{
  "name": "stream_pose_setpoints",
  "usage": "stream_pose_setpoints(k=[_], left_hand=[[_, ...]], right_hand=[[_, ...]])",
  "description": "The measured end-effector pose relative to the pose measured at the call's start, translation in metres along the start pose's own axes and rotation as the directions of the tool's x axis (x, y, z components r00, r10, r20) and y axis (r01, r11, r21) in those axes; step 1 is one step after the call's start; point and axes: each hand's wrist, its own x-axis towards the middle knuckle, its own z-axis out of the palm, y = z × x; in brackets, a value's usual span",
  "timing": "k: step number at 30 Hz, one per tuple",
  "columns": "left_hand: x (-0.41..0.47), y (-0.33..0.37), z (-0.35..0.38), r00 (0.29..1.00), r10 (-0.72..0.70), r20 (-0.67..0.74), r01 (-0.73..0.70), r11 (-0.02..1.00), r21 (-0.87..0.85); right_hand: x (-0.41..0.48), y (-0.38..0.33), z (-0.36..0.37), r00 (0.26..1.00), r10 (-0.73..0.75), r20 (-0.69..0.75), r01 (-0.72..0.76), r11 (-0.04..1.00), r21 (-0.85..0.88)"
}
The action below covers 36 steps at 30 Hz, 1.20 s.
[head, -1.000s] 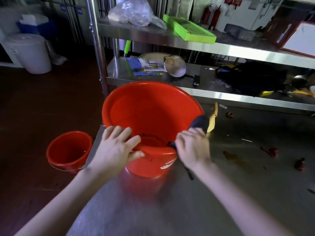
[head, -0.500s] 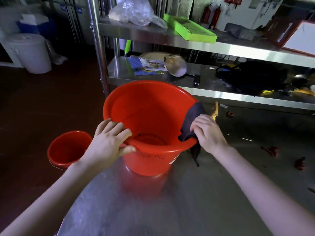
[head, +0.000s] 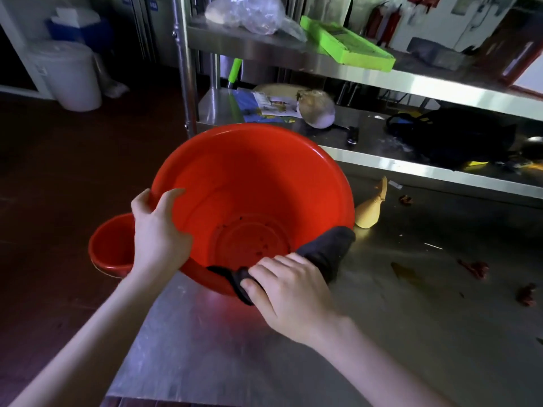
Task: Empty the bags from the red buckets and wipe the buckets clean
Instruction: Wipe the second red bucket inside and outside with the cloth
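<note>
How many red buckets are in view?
2. The large bucket sits on the steel table; the small bucket is lower, beside the table's left edge, partly behind the left hand.

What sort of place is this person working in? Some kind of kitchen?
Most likely a commercial kitchen or its back prep room: a stainless steel work table, open steel shelving holding a green tray, and a big white lidded bin on the floor.

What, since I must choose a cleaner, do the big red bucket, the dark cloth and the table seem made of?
Big red bucket: probably moulded plastic, glossy; smooth seamless wall with soft sheen.
Dark cloth: soft fabric, matte; it drapes and folds over the rim.
Table: likely stainless steel, brushed; grey with blurred red reflection.
</note>
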Motion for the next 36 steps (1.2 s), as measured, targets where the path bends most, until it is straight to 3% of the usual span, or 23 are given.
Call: stream_pose_setpoints(k=[5,9,12,14,17,20,26,29,33,36], left_hand=[[-0.05,-0.03,0.007,0.95,-0.044,-0.309,-0.026,0.975,-0.22],[-0.056,-0.05,0.015,0.961,-0.176,-0.212,0.116,0.956,-0.268],[-0.061,-0.067,0.03,0.958,-0.145,-0.248,0.078,0.962,-0.262],[-0.066,-0.077,0.047,0.94,-0.15,-0.306,0.068,0.962,-0.263],[-0.066,-0.096,0.079,0.902,-0.168,-0.398,0.055,0.958,-0.281],[-0.056,-0.119,0.109,0.873,-0.09,-0.48,-0.035,0.969,-0.246],[-0.029,-0.161,0.156,0.867,0.047,-0.496,-0.145,0.976,-0.16],[-0.021,-0.171,0.169,0.862,0.047,-0.505,-0.164,0.968,-0.189],[-0.021,-0.192,0.175,0.869,-0.081,-0.488,-0.024,0.978,-0.205],[-0.023,-0.208,0.175,0.876,-0.129,-0.464,0.081,0.989,-0.122]], right_hand=[[-0.025,-0.017,0.006,0.996,-0.044,0.077,0.047,0.998,-0.038],[-0.025,-0.027,0.017,0.991,-0.038,0.126,0.051,0.994,-0.097],[-0.022,-0.026,0.032,0.978,0.022,0.208,0.0,0.994,-0.11],[-0.018,-0.02,0.049,0.938,0.057,0.341,-0.027,0.995,-0.092],[-0.016,0.002,0.085,0.802,0.076,0.593,-0.042,0.997,-0.071],[-0.015,0.028,0.127,0.715,0.06,0.697,-0.024,0.998,-0.062],[-0.014,0.053,0.184,0.729,0.148,0.668,-0.037,0.983,-0.177],[-0.012,0.051,0.201,0.774,0.193,0.603,-0.016,0.958,-0.285],[-0.006,0.045,0.212,0.838,0.17,0.518,0.049,0.923,-0.383],[0.009,0.038,0.223,0.814,0.215,0.54,0.004,0.927,-0.376]])
